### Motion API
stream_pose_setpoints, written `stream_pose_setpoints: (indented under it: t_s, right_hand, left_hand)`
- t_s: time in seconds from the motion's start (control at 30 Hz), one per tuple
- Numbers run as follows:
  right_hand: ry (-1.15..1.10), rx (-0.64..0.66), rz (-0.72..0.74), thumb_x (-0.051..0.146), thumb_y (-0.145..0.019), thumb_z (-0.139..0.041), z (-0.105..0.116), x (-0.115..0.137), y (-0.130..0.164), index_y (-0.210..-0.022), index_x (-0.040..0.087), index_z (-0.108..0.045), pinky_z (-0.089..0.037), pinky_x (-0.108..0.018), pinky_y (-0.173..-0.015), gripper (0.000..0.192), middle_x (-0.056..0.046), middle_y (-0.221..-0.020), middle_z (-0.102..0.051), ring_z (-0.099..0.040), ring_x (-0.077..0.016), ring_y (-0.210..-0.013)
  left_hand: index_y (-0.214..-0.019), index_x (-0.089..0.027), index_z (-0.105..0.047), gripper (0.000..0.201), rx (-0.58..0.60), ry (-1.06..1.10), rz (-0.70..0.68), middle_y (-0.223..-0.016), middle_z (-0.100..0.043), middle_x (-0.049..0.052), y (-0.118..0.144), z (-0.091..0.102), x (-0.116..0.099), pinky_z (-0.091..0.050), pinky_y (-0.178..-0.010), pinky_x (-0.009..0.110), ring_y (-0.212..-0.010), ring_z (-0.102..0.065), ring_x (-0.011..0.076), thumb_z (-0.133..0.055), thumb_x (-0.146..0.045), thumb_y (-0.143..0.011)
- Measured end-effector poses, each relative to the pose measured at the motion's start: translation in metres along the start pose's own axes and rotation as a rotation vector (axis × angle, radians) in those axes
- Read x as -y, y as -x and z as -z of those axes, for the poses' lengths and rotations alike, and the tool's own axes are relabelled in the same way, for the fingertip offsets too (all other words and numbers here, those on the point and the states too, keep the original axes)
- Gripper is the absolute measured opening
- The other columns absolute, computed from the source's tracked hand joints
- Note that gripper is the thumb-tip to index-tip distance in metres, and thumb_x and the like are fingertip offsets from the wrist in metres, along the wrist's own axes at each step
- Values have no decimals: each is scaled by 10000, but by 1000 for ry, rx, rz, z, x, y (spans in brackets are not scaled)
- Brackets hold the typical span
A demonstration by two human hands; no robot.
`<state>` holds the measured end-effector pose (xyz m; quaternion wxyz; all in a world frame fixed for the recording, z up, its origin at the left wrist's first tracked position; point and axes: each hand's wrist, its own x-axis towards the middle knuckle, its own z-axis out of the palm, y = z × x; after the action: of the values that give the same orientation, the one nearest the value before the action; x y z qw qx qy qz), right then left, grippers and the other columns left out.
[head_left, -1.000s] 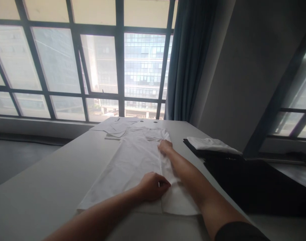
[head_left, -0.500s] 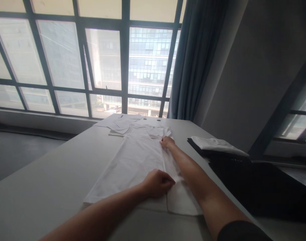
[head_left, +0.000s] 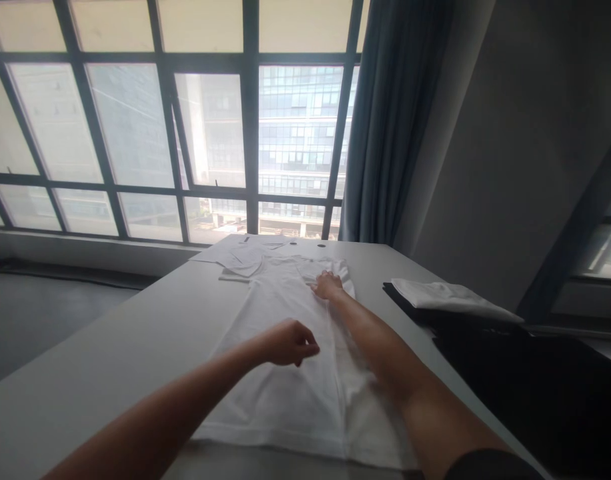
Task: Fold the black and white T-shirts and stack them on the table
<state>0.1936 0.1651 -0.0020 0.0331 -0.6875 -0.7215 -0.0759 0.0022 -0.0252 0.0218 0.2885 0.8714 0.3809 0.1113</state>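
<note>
A white shirt (head_left: 280, 373) lies flat on the grey table (head_left: 110, 360), its collar toward the window and its right side folded inward along a lengthwise crease. My right hand (head_left: 327, 285) rests flat on the shirt near the shoulder, fingers spread. My left hand (head_left: 288, 342) hovers just above the middle of the shirt with its fingers loosely curled and nothing in it.
A folded white garment (head_left: 448, 297) sits on a dark surface (head_left: 510, 360) at the table's right. More white cloth (head_left: 240, 257) lies at the far end by the window. A blue curtain (head_left: 385, 120) hangs at the back right.
My left hand let go of the fold near the hem, lifted and moved up over the shirt's middle. My right hand slid a little farther toward the collar.
</note>
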Motion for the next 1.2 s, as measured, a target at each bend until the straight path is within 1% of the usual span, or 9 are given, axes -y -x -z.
stream_pose_setpoints:
  t_s: [0.13,0.3,0.5,0.7,0.83,0.97,1.03,1.1,1.2]
  right_hand:
    - [-26,5,29,495,-882,-567,-4,14,-23,-1221,131,-647,-366,-439,-1032,504,-207,-1358,-534,-472,-321,-1267]
    - [-100,25,-24,348,-886,-588,-13,27,-54,-1191,128,-671,-462,-358,-913,386,-209,-1241,-628,-599,-287,-1145]
    - [-228,-69,-130,331,-999,-360,-8,33,-87,-1307,123,-585,-462,-336,-907,434,-211,-1296,-600,-602,-277,-1155]
    - [-334,44,12,470,-934,-505,-14,23,-86,-1005,209,-724,-464,-227,-783,348,-72,-1035,-732,-673,-186,-937]
    - [-307,37,15,474,-934,-489,-16,-8,-71,-1173,214,-671,-442,-287,-909,397,-92,-1228,-667,-619,-227,-1108]
    - [-213,70,42,502,-904,-546,-22,-37,-47,-1419,225,-488,-330,-383,-1092,588,-114,-1513,-417,-413,-276,-1363]
    - [-199,139,71,517,-929,-496,-28,-45,-36,-1474,230,-414,-276,-429,-1135,622,-114,-1559,-338,-333,-278,-1417]
    - [-226,201,89,533,-960,-414,-34,-49,-28,-1497,240,-376,-222,-488,-1158,613,-107,-1585,-282,-253,-276,-1455]
    - [-257,237,98,553,-985,-313,-36,-53,-22,-1528,259,-308,-131,-561,-1168,618,-85,-1620,-178,-127,-271,-1492]
  left_hand:
    - [-1011,-199,-746,283,-332,-337,27,-1018,-741,91,13,34,72,-503,-870,332,-936,-668,225,-531,-341,-895]
    - [-1249,-214,-642,434,-389,-424,110,-1429,-537,100,29,34,133,-378,-1110,458,-1336,-459,288,-536,-437,-892]
    - [-1354,-220,-567,498,-299,-400,197,-1507,-448,81,28,22,132,-256,-1182,466,-1411,-368,264,-455,-445,-925]
    - [-1401,-212,-521,552,-227,-402,194,-1519,-430,93,30,28,128,-260,-1169,458,-1406,-365,276,-440,-472,-921]
    - [-1090,-233,-721,427,-214,-375,146,-1171,-699,88,16,59,125,-459,-957,362,-1094,-619,262,-456,-512,-903]
    - [-865,-184,-745,531,-201,-288,338,-832,-739,90,-15,79,133,-504,-781,336,-780,-680,239,-377,-565,-914]
    - [-1069,-183,-724,517,-248,-371,286,-1081,-726,123,-26,75,142,-470,-926,390,-1020,-655,283,-409,-558,-903]
    - [-1321,-224,-599,573,-284,-490,181,-1434,-529,122,-31,63,152,-313,-1108,468,-1345,-440,315,-429,-573,-900]
    - [-1500,-263,-381,669,-169,-522,169,-1606,-240,77,-32,47,161,-133,-1178,517,-1489,-170,289,-299,-625,-944]
